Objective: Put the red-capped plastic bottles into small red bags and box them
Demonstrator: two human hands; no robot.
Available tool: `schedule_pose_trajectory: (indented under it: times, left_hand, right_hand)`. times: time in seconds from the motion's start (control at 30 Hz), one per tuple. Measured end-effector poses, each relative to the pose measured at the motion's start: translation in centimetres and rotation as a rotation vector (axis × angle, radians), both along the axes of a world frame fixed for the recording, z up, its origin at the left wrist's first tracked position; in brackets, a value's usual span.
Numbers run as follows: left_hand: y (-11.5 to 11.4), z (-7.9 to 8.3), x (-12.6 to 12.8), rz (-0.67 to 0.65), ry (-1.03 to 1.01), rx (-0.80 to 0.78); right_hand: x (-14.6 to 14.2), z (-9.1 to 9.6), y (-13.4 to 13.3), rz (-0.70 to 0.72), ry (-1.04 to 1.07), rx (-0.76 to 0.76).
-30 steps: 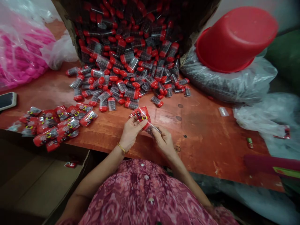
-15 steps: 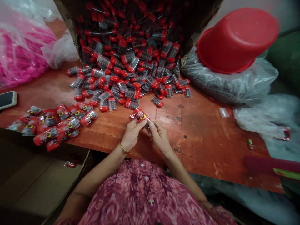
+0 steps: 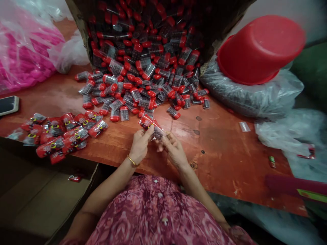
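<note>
Between my two hands is a small red and clear printed packet with dark contents showing through its clear part. My left hand pinches its red end between thumb and fingers. At the clear end, the thumb and fingers of my right hand are closed on the packet's edge. Just beyond my hands, a heap of clear tubes with red caps and dark beads inside spills out of a cardboard box. Several similar red packets lie in a pile to the left.
A phone and a bag of pink pieces are at the left. An upturned red bucket rests on a plastic bag of dark pieces at the right. Below the table's left edge stands an open carton.
The packet has turned and shifted slightly left, showing more of its clear part. My left hand has moved a little left, and my right hand's fingers have spread along the packet's end.
</note>
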State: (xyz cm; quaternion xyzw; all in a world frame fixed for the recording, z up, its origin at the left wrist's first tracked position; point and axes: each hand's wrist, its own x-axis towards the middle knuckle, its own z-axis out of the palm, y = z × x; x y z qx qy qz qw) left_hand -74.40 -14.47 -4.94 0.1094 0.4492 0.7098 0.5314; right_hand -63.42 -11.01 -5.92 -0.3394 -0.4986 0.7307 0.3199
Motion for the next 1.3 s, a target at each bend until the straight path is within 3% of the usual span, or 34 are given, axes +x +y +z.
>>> schedule_pose_trajectory:
  times: [0.17,0.27,0.4,0.47,0.57,0.63,0.73,0.83,0.93,1.03,1.17,1.3]
  left_hand:
    - [0.0,-0.4,0.5,-0.019,-0.005,-0.04]
    - [-0.3,-0.5,-0.8,0.05,-0.026,-0.047]
    - [-1.5,-1.1,-6.8,0.41,0.015,-0.051]
    - [-2.6,-1.7,-10.3,0.639,0.082,-0.042]
    - [-3.7,-2.2,-12.9,0.762,0.139,-0.025]
    - [-3.6,-2.0,-12.0,0.714,0.132,-0.025]
    - [-1.9,-1.4,-7.8,0.468,0.27,-0.112]
    - [0.2,-1.5,-3.8,0.102,0.771,-0.16]
    - [1.5,-2.3,-2.1,-0.101,1.203,-0.202]
    - [1.8,-3.0,-2.3,-0.192,1.371,-0.293]
    - [1.7,-3.2,-2.7,-0.215,1.444,-0.316]
    - [1.5,-3.3,-2.5,-0.199,1.445,-0.286]
  right_hand:
    - [-1.2,-0.5,0.4,-0.014,-0.116,0.13]
    - [-2.0,-0.8,2.3,-0.022,-0.352,0.368]
    - [-1.7,-1.1,7.3,-0.163,-0.923,0.896]
    - [-0.9,-1.4,9.7,-0.14,-1.122,0.986]
    - [0.7,-2.2,11.2,0.01,-1.133,1.052]
    - [2.2,-2.8,10.9,0.087,-1.022,1.093]
    - [4.3,-3.5,9.5,0.075,-0.881,1.123]
    - [5.7,-3.6,7.7,-0.09,-0.828,1.125]
    - [5.9,-3.2,6.0,-0.276,-0.91,1.04]
    - [5.1,-2.7,5.0,-0.276,-1.059,0.902]
    - [3.5,-2.5,5.3,-0.235,-1.338,0.723]
    - [2.4,-2.2,6.5,-0.268,-1.484,0.697]
